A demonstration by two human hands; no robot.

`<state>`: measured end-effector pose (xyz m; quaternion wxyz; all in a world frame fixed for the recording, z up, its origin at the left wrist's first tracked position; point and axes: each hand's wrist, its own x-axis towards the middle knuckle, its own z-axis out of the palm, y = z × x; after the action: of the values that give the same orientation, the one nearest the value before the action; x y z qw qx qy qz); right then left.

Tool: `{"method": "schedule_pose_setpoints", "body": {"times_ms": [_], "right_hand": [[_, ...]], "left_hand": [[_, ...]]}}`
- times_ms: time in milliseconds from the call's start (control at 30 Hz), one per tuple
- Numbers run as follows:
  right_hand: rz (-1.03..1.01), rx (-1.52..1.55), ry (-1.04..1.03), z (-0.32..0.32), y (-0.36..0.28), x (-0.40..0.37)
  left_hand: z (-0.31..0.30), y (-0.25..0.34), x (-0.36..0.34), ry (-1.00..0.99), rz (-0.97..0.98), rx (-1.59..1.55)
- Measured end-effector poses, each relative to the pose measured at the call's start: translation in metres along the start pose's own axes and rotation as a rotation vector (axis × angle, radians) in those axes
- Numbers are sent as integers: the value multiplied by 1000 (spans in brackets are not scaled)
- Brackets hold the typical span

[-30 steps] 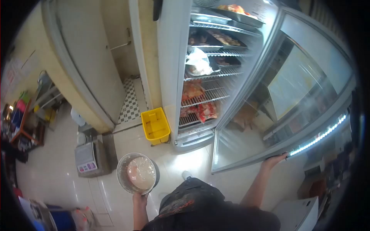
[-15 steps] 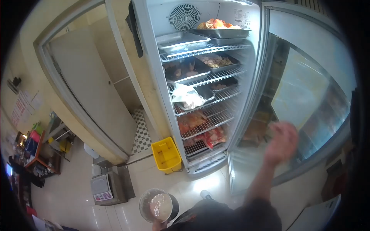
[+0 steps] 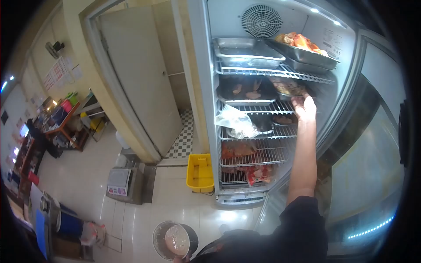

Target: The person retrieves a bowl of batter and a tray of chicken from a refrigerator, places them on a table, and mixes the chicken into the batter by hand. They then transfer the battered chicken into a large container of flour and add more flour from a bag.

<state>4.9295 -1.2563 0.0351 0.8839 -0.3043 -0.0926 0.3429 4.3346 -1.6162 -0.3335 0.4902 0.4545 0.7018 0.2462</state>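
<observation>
Low in the head view, my left hand (image 3: 182, 257) is closed on the rim of a round metal pot (image 3: 191, 240). Pinkish, wet-looking food (image 3: 177, 240) lies in the pot. My right hand (image 3: 304, 107) reaches into the lit upright fridge, fingers partly apart at the front of a metal tray (image 3: 287, 94) on the second shelf. Pieces of pale meat (image 3: 285, 85) fill that tray. A dark tray (image 3: 247, 102) with several meat pieces stands to its left. Whether the fingertips touch the tray's edge is hard to see.
The glass fridge door (image 3: 364, 162) stands open at the right. Above, a metal tray (image 3: 307, 57) holds orange-yellow meat, beside stacked trays (image 3: 250, 59). A plastic bag (image 3: 234, 120) lies below. A yellow tub (image 3: 200, 173) and a scale (image 3: 119, 179) stand at left.
My right hand has moved from in front of the open door to the second-shelf tray inside the fridge. The view has turned and come closer. My left hand still holds the pot.
</observation>
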Motion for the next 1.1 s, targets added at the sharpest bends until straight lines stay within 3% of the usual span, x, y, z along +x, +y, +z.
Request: {"method": "schedule_pose_setpoints", "body": {"times_ms": [67, 100, 167, 233, 267, 300, 367, 400, 433, 500, 567, 633, 733, 800, 1100], "right_hand": [[-116, 28, 3, -4, -8, 0], [-197, 38, -113, -9, -15, -4], [-236, -25, 52, -12, -35, -33], [-317, -390, 315, -27, -48, -56], [-467, -390, 206, -58, -36, -34], [-462, -388, 305, -56, -35, -47], [-117, -224, 159, -62, -35, -31], [119, -149, -149, -81, -37, 22], [121, -192, -298, -55, -32, -17], [57, -256, -415, -19, -12, -85], [-12, -308, -417, -10, 0, -161], [-18, -363, -406, -19, 29, -244], [7, -381, -384, -56, 60, -353], [48, -382, -361, -79, 77, -409], [242, -362, -261, -142, 170, -573]], "left_hand": [[5, -7, -17, 38, -17, -25], [7, -13, -25, 61, -25, -42], [10, -26, -42, 113, -35, -70], [11, -42, -62, 166, -35, -92], [13, -51, -74, 199, -34, -108], [15, -63, -88, 247, -35, -125], [21, -85, -119, 371, -49, -116], [24, -98, -135, 434, -52, -64], [28, -107, -151, 492, -52, -30], [11, -102, -189, 572, 231, -191], [28, -159, -160, 632, -283, -1752], [15, -184, -185, 717, -388, -1644], [-23, -205, -235, 758, -387, -1653], [-65, -206, -276, 773, -362, -1477], [-182, -318, -346, 994, -252, -1438]]}}
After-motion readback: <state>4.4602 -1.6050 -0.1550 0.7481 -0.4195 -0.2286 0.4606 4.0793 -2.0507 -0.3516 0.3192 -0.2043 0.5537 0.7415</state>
